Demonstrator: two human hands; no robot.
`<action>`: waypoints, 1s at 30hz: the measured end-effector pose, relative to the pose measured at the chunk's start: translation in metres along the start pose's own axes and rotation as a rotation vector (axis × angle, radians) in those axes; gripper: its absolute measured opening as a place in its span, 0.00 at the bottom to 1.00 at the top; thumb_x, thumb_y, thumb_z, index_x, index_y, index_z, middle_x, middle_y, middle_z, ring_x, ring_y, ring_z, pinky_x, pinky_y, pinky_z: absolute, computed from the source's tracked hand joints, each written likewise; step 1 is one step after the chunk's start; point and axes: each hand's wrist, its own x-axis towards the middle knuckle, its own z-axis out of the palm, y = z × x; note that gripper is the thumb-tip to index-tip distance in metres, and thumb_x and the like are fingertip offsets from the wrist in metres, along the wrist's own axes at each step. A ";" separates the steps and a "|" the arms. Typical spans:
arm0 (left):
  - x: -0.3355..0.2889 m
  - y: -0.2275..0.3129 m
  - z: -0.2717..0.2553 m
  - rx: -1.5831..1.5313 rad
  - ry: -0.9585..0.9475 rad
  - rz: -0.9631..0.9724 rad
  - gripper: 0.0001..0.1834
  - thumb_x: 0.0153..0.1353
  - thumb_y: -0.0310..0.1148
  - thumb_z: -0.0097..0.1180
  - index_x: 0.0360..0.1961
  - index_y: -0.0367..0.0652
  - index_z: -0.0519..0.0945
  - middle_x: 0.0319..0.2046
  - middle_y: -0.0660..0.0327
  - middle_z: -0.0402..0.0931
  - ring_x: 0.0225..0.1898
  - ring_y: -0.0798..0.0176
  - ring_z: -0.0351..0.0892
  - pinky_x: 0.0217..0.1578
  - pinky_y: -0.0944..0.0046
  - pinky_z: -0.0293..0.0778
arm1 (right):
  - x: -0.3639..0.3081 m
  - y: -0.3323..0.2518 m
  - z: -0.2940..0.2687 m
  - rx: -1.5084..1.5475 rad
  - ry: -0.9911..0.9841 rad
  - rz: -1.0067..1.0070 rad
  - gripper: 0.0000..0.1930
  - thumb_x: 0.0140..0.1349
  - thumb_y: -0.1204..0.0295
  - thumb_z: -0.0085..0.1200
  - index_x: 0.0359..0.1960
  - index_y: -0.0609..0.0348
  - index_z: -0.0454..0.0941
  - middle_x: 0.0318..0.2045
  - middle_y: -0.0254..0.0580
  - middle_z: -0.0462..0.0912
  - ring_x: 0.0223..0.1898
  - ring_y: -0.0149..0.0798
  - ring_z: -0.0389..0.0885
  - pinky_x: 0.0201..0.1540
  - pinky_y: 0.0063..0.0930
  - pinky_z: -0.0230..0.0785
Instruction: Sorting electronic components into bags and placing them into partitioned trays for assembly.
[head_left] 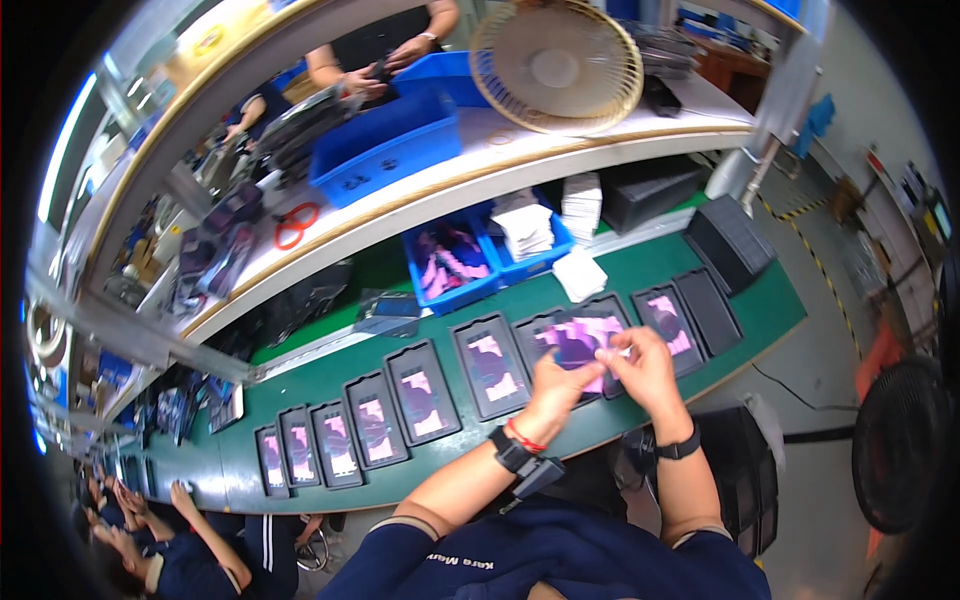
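My left hand [558, 388] and my right hand [645, 368] meet above a row of shallow black trays, fingertips pinched close together. Between them is a thin pink-and-purple printed sheet [577, 342], its lower edge at my fingers. Beneath it lies a black tray [528, 330], partly covered by the sheet and my hands. To the left, another black tray [456, 345] holds a similar printed piece [490, 366]. On the right, a further printed piece [668, 318] lies in its tray, beside a bare black tray [708, 308].
More filled trays [375, 420] line the green table [560, 440] leftward. Behind stand a blue bin of printed sheets [412, 262], white pads [580, 275] and a black tray stack [730, 245]. A shelf [400, 190] overhangs them. Co-workers sit at left; a floor fan [905, 445] stands right.
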 end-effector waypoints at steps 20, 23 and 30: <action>0.132 0.140 -0.112 1.089 0.558 0.264 0.38 0.41 0.29 0.63 0.57 0.36 0.64 0.43 0.44 0.76 0.47 0.46 0.76 0.48 0.59 0.72 | 0.046 0.093 -0.083 -0.694 0.326 0.173 0.20 0.41 0.74 0.67 0.39 0.60 0.77 0.40 0.50 0.75 0.45 0.53 0.72 0.49 0.40 0.65; 0.129 0.141 -0.107 1.089 0.524 0.187 0.40 0.42 0.31 0.64 0.58 0.35 0.62 0.47 0.40 0.73 0.51 0.45 0.73 0.51 0.58 0.70 | 0.052 0.056 -0.063 -0.638 0.367 -0.022 0.19 0.41 0.70 0.67 0.37 0.60 0.78 0.39 0.50 0.76 0.45 0.54 0.72 0.47 0.41 0.66; 0.089 0.152 -0.108 1.238 0.478 0.409 0.33 0.47 0.33 0.63 0.54 0.35 0.67 0.48 0.44 0.69 0.52 0.44 0.70 0.52 0.55 0.68 | 0.113 -0.012 0.034 -0.563 0.047 -0.169 0.28 0.37 0.57 0.69 0.35 0.67 0.79 0.35 0.54 0.80 0.41 0.52 0.77 0.46 0.41 0.69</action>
